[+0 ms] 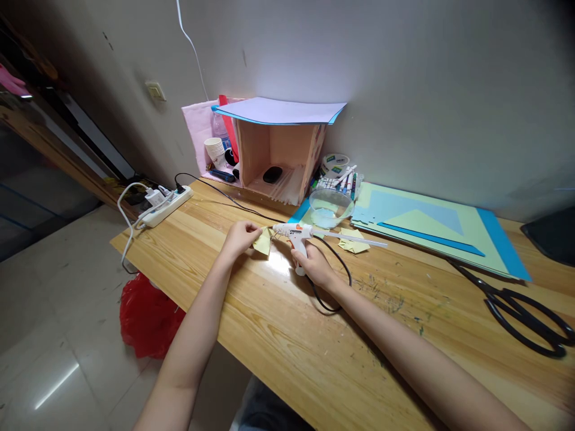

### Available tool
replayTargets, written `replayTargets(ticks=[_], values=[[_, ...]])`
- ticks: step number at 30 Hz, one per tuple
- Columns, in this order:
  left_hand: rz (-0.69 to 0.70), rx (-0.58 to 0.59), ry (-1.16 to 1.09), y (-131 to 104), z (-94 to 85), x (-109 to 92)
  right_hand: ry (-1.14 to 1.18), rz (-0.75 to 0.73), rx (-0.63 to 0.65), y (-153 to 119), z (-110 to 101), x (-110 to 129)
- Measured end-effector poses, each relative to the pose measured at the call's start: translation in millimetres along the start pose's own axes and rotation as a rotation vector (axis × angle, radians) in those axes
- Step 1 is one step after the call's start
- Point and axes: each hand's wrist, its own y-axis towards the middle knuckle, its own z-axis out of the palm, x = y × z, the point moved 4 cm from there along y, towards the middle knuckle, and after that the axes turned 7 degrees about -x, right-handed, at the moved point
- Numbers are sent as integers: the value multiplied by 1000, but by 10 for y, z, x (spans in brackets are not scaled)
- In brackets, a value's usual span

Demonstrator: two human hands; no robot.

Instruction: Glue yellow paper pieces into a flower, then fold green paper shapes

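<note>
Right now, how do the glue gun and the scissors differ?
The glue gun is white with orange parts; the scissors are black. The glue gun is held in the right hand, while the scissors lie on the table, untouched. The glue gun has one grip; the scissors have two big loops. Both are hand tools.

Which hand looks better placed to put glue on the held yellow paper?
Probably the right hand: it grips the glue gun, nozzle close to the yellow paper, while the left hand pinches that paper.

Left hand hides part of yellow paper; bottle partly behind cups; dark object cut by right edge.
</note>
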Motion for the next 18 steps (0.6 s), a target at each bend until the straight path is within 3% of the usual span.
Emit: replayTargets(ticks=[9,18], values=[[50,-20,71,-8,-29,-26,-13,-15,-6,18,4,-43],[-23,20,-42,-11,-126,-37,118,25,-51,21,0,-35]])
